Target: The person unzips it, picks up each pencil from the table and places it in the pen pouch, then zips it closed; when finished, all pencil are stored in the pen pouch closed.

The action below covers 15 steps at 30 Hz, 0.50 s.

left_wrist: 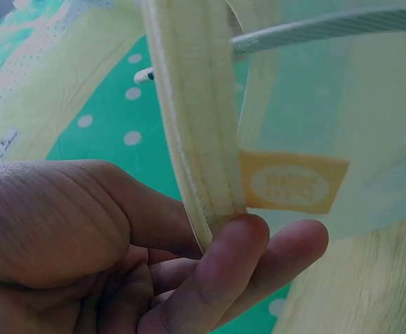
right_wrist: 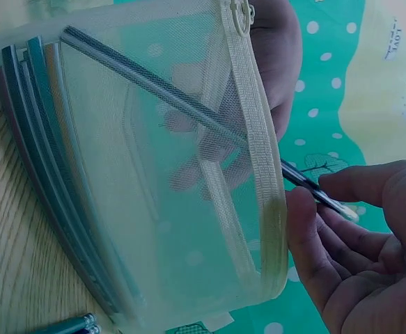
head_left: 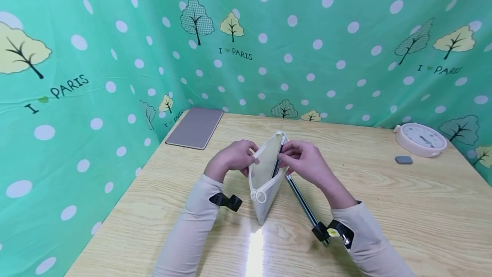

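A pale mesh zip pouch [head_left: 267, 198] stands upright on the table, its mouth spread apart. My left hand [head_left: 237, 156] pinches the left side of its zipped rim [left_wrist: 201, 132] between thumb and fingers. With thumb and fingertips, my right hand [head_left: 307, 163] pinches a dark pencil [right_wrist: 297, 175] near its upper end, which sticks out of the mouth. The rest of this pencil slants down inside the pouch. Through the mesh in the right wrist view, several more pencils [right_wrist: 46, 160] lie along the pouch's bottom.
Dark green pencils [head_left: 301, 198] lie on the table right of the pouch, partly under the right wrist camera. A grey notebook [head_left: 195, 127] is at the back left. At the right are a round pink clock [head_left: 420, 139] and a small grey eraser [head_left: 403, 160]. A green curtain [head_left: 307, 54] borders the table.
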Each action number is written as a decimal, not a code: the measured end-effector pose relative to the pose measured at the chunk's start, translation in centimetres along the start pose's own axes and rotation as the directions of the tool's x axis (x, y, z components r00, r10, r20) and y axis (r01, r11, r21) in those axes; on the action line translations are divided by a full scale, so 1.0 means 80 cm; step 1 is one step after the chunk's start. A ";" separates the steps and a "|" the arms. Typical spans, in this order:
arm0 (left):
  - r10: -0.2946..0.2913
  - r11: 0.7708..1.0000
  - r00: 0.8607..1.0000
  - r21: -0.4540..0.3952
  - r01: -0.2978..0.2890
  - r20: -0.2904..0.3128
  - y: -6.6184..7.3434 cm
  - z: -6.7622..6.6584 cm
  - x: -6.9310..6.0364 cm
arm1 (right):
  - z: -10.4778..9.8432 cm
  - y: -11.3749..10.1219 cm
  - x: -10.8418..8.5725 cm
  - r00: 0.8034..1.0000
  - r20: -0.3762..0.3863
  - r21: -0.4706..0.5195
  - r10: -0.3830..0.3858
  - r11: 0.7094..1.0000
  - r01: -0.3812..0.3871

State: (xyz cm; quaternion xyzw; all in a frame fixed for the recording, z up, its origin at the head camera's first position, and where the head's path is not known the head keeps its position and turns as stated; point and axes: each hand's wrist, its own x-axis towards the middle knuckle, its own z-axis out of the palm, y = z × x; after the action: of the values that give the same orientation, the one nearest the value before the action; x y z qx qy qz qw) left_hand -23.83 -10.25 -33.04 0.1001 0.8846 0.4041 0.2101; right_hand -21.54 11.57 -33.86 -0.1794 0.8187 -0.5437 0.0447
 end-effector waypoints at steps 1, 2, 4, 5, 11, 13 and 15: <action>-0.004 1.000 1.000 0.000 0.004 0.001 0.000 0.000 0.000 | 0.000 0.000 0.000 1.000 -0.002 -0.015 -0.003 1.000 0.003; -0.007 1.000 1.000 -0.002 0.007 0.001 0.000 0.000 0.000 | 0.000 0.000 -0.001 1.000 -0.009 -0.028 -0.004 1.000 0.004; -0.009 1.000 1.000 -0.002 0.009 0.001 0.000 0.000 0.000 | -0.001 -0.001 -0.001 0.999 -0.032 -0.052 -0.011 0.999 0.010; -0.008 1.000 1.000 -0.001 0.008 0.001 0.000 -0.001 0.000 | -0.001 0.000 -0.002 0.999 -0.046 -0.060 -0.015 0.998 0.013; -0.006 1.000 1.000 -0.001 0.006 0.003 0.000 -0.001 -0.002 | -0.013 -0.002 -0.003 0.994 -0.099 -0.067 -0.038 0.997 0.032; -0.006 1.000 1.000 0.004 0.006 0.002 0.000 -0.001 -0.002 | -0.019 -0.002 -0.005 0.995 -0.095 -0.067 -0.035 0.997 0.029; -0.009 1.000 1.000 0.013 0.009 0.000 -0.001 -0.002 -0.003 | -0.024 0.001 -0.008 0.997 -0.074 -0.070 -0.024 0.997 0.018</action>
State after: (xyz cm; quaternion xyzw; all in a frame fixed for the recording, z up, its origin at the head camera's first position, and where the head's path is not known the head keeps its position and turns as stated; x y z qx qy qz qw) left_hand -23.71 -10.47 -32.92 0.0975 0.8877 0.3973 0.2113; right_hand -21.50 13.47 -33.27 -0.1688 0.8363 -0.5217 0.0019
